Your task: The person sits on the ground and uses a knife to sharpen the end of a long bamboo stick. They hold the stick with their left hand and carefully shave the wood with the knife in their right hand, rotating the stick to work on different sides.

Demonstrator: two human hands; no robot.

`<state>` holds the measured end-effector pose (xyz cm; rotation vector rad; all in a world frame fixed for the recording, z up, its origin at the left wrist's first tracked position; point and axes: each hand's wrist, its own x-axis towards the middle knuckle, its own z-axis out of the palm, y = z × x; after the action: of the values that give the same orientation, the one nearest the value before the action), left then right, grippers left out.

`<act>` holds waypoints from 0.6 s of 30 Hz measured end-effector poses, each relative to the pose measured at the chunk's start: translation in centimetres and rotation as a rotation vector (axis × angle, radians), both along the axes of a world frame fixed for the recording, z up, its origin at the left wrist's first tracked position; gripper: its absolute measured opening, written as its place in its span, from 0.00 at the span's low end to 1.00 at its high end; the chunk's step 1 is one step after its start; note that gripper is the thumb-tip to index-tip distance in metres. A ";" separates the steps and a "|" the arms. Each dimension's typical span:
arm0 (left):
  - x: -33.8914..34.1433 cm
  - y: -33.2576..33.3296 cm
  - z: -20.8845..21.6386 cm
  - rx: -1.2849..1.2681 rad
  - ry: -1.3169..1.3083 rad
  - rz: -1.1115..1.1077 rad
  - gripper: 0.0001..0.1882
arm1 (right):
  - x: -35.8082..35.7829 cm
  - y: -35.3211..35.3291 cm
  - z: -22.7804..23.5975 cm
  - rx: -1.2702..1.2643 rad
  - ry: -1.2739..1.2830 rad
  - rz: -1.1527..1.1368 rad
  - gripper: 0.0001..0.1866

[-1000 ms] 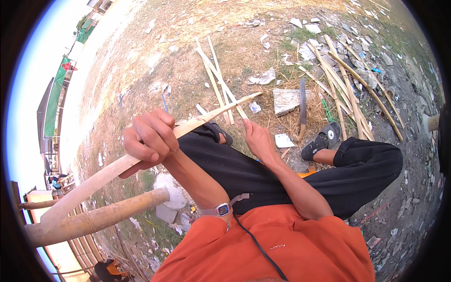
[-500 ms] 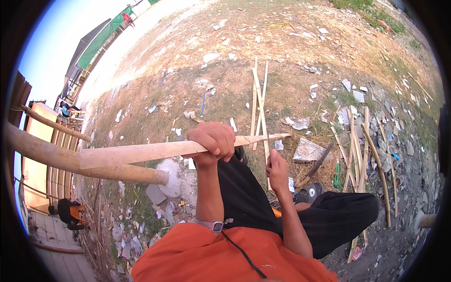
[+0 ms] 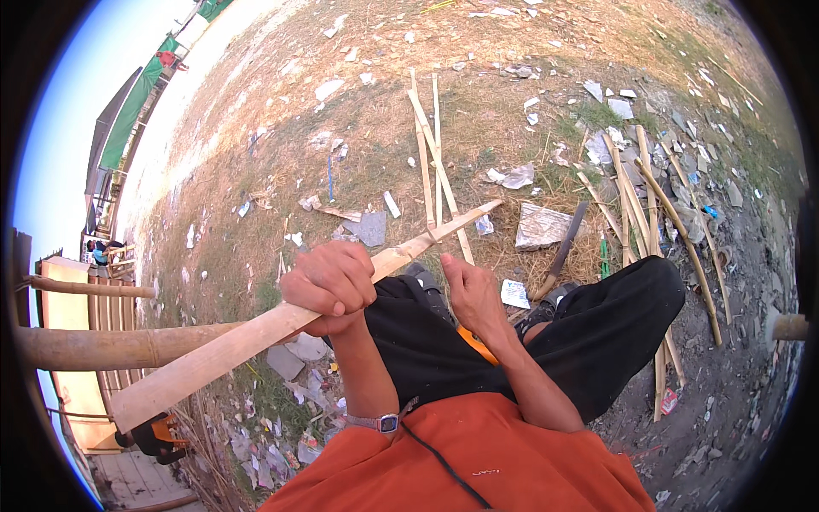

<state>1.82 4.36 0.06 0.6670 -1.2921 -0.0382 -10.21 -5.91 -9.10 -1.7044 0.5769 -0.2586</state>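
Observation:
A long, pale bamboo strip [image 3: 213, 363] runs slantwise across the view, broad at its near left end and tapering to a narrow tip at the far right. My left hand [image 3: 328, 286] is wrapped round its middle. To the right of that hand, below the strip's narrow part, my right hand [image 3: 478, 299] is closed with its thumb up; whatever lies inside its fingers I cannot make out. An orange object [image 3: 476, 345] shows partly between my legs, beside the right wrist. A long knife with a dark blade [image 3: 566, 247] lies on the ground by my right shoe.
Several bamboo strips [image 3: 435, 154] lie on the ground ahead, with more strips and a crooked stick [image 3: 682, 247] at right. A thick bamboo pole [image 3: 128, 346] reaches in from the left. Scraps of litter [image 3: 533, 226] are scattered about. A person [image 3: 153, 439] sits at the far left.
The strip has tilted, its broad end dropping toward me and its tip rising. My left hand moved left and lower; my right hand moved left, away from the tip. The view has shifted.

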 end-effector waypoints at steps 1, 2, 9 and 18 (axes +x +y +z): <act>-0.1 -0.1 0.1 0.008 -0.015 -0.011 0.24 | 0.0 0.5 -0.1 -0.028 -0.026 -0.025 0.26; -0.1 -0.1 0.3 0.016 -0.029 -0.020 0.23 | 0.0 1.0 -0.4 -0.056 -0.052 -0.048 0.26; 0.3 0.4 0.3 -0.011 -0.051 -0.040 0.26 | 0.4 1.4 -2.4 0.003 -0.082 -0.025 0.27; -0.7 0.6 -0.8 -0.066 0.032 -0.034 0.28 | 0.7 2.4 -2.2 -0.031 -0.113 -0.140 0.31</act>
<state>1.11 5.00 -0.76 0.5858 -1.2686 -0.0344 -9.49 -3.52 -11.31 -1.6693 0.6120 -0.4634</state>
